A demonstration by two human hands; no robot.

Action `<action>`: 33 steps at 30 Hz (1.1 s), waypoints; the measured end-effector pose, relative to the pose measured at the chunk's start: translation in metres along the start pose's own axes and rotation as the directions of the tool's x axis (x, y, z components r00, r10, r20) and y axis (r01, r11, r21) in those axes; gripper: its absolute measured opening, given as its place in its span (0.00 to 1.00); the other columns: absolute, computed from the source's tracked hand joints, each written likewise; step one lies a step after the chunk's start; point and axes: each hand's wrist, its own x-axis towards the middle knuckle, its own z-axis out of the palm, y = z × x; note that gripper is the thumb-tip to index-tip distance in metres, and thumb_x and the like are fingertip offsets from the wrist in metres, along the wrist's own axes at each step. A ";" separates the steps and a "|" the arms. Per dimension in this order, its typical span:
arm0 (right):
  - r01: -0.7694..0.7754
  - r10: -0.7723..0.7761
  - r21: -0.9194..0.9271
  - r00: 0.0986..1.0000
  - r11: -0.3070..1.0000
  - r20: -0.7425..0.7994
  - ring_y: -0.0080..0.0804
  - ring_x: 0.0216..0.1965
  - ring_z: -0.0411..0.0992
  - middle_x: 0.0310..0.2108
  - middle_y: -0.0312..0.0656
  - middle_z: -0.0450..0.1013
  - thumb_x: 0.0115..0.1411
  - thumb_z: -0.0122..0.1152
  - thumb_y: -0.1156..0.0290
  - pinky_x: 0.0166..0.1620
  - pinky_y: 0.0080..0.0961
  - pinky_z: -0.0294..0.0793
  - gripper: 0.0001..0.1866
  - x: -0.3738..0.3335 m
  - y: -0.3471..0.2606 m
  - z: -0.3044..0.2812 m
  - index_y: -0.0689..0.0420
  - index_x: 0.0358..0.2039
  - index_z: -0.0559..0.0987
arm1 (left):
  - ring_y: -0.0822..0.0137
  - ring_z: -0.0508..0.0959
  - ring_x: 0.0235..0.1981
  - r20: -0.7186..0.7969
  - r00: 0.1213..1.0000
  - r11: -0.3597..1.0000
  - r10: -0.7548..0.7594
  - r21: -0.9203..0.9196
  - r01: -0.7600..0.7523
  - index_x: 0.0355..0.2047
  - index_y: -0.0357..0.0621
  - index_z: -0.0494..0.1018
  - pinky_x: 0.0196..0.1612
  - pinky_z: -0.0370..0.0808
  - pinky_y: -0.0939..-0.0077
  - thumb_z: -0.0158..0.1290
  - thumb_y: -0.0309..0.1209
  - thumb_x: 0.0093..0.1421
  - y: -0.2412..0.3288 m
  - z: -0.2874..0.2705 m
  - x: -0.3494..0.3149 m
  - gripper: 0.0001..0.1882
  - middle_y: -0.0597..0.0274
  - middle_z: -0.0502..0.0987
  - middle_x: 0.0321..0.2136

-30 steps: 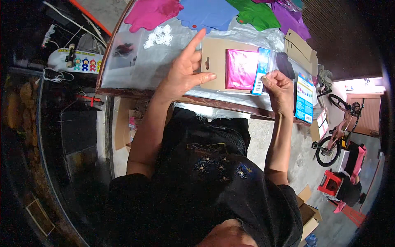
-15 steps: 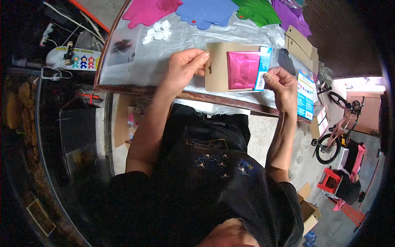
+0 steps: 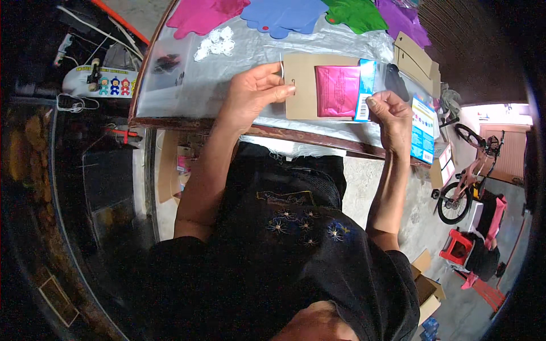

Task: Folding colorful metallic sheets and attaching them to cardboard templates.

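From afar I see the left hand [image 3: 250,98] and right hand [image 3: 392,118] pinching opposite ends of a rectangular tan cardboard card [image 3: 302,98] backing a pink plastic packet [image 3: 338,91], over the worktop [image 3: 307,136].

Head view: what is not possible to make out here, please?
In the head view:
Brown card: its back is hidden by its front.
Pink packet: print too small to read.
Blue strip: partly covered by the right hand.
Pink sheet: cut off by the top edge.
White tangled pieces: too small to count.
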 end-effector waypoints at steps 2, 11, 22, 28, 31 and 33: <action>-0.001 0.001 -0.005 1.000 1.000 -0.006 0.17 0.25 0.71 0.28 0.33 0.77 0.61 0.68 0.74 0.32 0.15 0.70 0.04 0.002 0.004 -0.001 0.59 0.34 0.80 | 0.72 0.81 0.40 0.029 0.998 0.999 -0.051 0.001 0.051 0.59 0.32 0.71 0.46 0.77 0.78 0.61 0.23 0.61 0.002 -0.003 -0.001 0.26 0.57 0.83 0.39; 0.022 -0.023 -0.038 1.000 0.999 -0.016 0.18 0.27 0.72 0.29 0.34 0.77 0.61 0.67 0.75 0.33 0.15 0.70 0.04 0.013 0.004 -0.004 0.60 0.34 0.80 | 0.71 0.81 0.41 0.185 0.980 0.997 -0.075 0.044 0.068 0.59 0.32 0.72 0.45 0.78 0.77 0.61 0.28 0.63 0.019 -0.004 -0.001 0.25 0.56 0.83 0.43; -0.058 0.064 -0.089 0.996 0.994 0.065 0.18 0.29 0.72 0.30 0.34 0.78 0.59 0.70 0.72 0.35 0.17 0.71 0.09 0.015 -0.025 0.002 0.61 0.37 0.81 | 0.72 0.80 0.44 0.061 0.995 0.997 -0.080 0.007 0.080 0.52 0.33 0.76 0.50 0.77 0.75 0.57 0.39 0.67 0.015 -0.011 0.017 0.21 0.56 0.81 0.45; 0.008 0.032 -0.246 0.987 0.969 0.160 0.19 0.30 0.74 0.32 0.34 0.79 0.59 0.70 0.70 0.34 0.17 0.72 0.11 0.033 -0.032 -0.009 0.62 0.40 0.82 | 0.74 0.80 0.43 0.329 0.932 0.953 -0.153 0.299 0.051 0.51 0.35 0.77 0.49 0.77 0.77 0.56 0.40 0.68 0.048 -0.017 0.030 0.20 0.59 0.82 0.42; 0.042 0.043 -0.316 0.965 0.948 0.258 0.20 0.30 0.75 0.32 0.36 0.80 0.60 0.69 0.68 0.33 0.17 0.73 0.12 0.051 -0.056 0.005 0.63 0.39 0.83 | 0.74 0.81 0.42 0.383 0.920 0.934 -0.081 0.351 -0.064 0.50 0.35 0.77 0.48 0.77 0.77 0.56 0.41 0.68 0.057 -0.007 0.050 0.20 0.59 0.82 0.41; 0.071 0.041 -0.352 0.953 0.933 0.301 0.21 0.30 0.75 0.32 0.36 0.80 0.61 0.69 0.67 0.33 0.18 0.74 0.12 0.055 -0.065 0.011 0.63 0.39 0.83 | 0.72 0.81 0.43 0.411 0.902 0.977 -0.136 0.208 0.052 0.50 0.35 0.77 0.48 0.78 0.75 0.56 0.42 0.68 0.051 0.003 0.067 0.21 0.58 0.82 0.42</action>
